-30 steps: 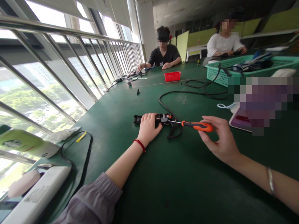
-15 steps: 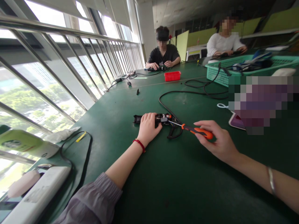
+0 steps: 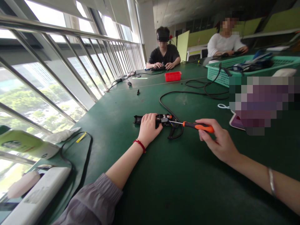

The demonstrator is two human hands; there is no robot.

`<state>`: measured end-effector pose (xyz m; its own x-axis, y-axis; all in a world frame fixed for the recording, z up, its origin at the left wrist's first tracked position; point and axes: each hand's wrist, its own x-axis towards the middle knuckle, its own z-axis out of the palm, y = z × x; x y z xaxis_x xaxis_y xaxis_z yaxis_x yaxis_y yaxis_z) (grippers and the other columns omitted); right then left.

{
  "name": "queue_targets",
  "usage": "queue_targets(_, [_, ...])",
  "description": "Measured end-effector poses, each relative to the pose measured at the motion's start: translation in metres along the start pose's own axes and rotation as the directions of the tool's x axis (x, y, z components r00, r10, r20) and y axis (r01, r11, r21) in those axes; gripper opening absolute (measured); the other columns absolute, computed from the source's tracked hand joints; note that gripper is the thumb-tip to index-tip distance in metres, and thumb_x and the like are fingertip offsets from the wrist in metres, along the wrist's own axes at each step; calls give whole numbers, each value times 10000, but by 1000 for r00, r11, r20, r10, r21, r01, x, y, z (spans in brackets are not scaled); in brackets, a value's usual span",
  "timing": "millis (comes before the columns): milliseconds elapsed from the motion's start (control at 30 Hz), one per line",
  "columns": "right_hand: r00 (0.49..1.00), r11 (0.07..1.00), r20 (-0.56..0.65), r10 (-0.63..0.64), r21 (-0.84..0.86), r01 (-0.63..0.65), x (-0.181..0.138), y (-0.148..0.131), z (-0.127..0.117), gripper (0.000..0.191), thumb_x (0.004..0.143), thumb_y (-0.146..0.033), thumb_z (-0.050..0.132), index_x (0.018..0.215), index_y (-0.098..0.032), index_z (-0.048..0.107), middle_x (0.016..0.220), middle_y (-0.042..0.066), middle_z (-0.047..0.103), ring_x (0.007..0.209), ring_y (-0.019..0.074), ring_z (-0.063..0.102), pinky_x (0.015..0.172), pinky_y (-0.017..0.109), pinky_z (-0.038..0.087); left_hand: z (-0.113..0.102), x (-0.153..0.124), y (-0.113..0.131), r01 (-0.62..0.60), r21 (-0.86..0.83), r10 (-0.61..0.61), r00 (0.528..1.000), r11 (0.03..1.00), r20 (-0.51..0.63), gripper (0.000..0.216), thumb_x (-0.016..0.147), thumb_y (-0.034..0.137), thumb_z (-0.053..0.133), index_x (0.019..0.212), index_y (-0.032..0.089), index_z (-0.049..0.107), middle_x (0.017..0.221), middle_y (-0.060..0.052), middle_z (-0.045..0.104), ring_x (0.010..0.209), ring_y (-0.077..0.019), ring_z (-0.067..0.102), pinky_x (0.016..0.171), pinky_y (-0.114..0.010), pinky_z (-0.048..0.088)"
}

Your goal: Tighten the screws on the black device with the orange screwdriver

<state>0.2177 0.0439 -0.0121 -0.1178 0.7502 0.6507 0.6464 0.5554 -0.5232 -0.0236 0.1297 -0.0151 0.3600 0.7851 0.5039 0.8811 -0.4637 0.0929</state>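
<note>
My left hand (image 3: 149, 127) rests closed over a small black device (image 3: 164, 120) with exposed wiring, pressing it onto the green table (image 3: 178, 181). A black cable (image 3: 173, 92) runs from the device away across the table. My right hand (image 3: 217, 140) grips an orange-handled screwdriver (image 3: 198, 126) by its handle. The thin metal shaft points left and its tip touches the open part of the device. A red string is on my left wrist, a silver bangle on my right.
A red tray (image 3: 173, 76) and a teal basket (image 3: 246, 72) with cables sit farther back. Two people work at the far end. A white power strip (image 3: 37, 195) and black cord lie at the near left by the window railing.
My right hand dipped the screwdriver handle lower, then raised it again to nearly level. The tip stayed at the device. My left hand has not moved.
</note>
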Motion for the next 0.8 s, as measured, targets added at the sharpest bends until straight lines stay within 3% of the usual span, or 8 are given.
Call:
queue_targets(167, [996,994,12,92,51,-93,-1,0,-2,241,922,-322,401,1083,-213,543,791,40,641,642,166,605,602,315,473,0,0,0,3,-6,-3,1000,1000,7,288,806,288,498,1063,159,505,1049,-89,588,1006,-248,507,976,-400,375])
queue_targets(400, [1000,997,15,0,79,-1,-2,2,0,312,865,-242,447,1172,-216,488,852,50,638,729,189,626,655,337,498,0,0,0,13,-14,-13,1000,1000,9,283,803,289,502,1063,177,503,1048,-82,586,1018,-251,505,981,-406,371])
queue_targets(600, [999,1000,49,15,-7,-15,0,1,-3,214,913,-290,395,982,-244,592,760,34,637,788,207,622,724,372,492,0,0,0,11,-12,-11,1000,1000,13,292,806,292,502,1069,165,505,1052,-88,585,1017,-247,509,988,-404,367])
queue_targets(700, [1000,1000,10,22,8,-22,0,1,-1,199,899,-283,440,1047,-232,562,803,37,635,769,193,623,706,351,503,0,0,1,13,-7,-13,1000,1000,16,297,807,291,502,1070,155,508,1054,-92,586,1013,-248,509,989,-402,367])
queue_targets(800, [996,1000,-86,-29,-1,29,-1,2,1,300,833,-256,543,1128,-214,511,921,62,627,828,196,628,716,329,517,0,0,1,10,-2,-10,1000,1000,16,293,808,291,501,1068,156,508,1057,-91,585,1019,-250,504,989,-402,366])
